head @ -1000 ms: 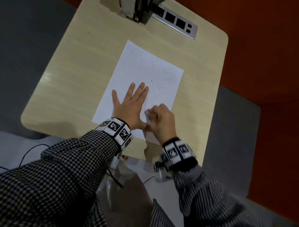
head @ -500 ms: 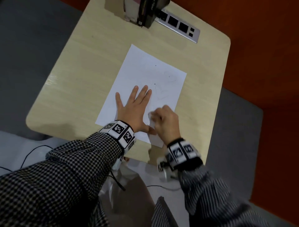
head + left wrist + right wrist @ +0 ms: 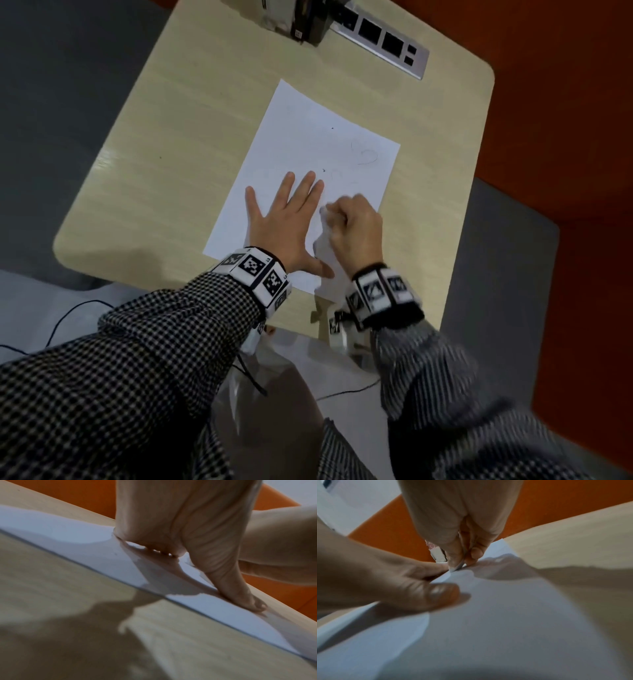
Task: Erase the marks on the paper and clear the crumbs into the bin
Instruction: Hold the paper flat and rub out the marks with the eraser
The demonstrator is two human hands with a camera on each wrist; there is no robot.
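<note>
Lying beneath both hands [image 3: 310,224]: paper [image 3: 308,137]

eraser [image 3: 439,555] mostly hidden in right hand [image 3: 356,233], marks [image 3: 364,156] perhaps faint

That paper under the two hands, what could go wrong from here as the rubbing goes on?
1. The paper could crease or tear: only the flat left hand pins it, and the right hand rubs right beside it with the eraser.
2. The mark near the far right edge lies beyond the pinning hand, so the sheet may slide there.
3. Crumbs could scatter onto the table or off its edge.
</note>
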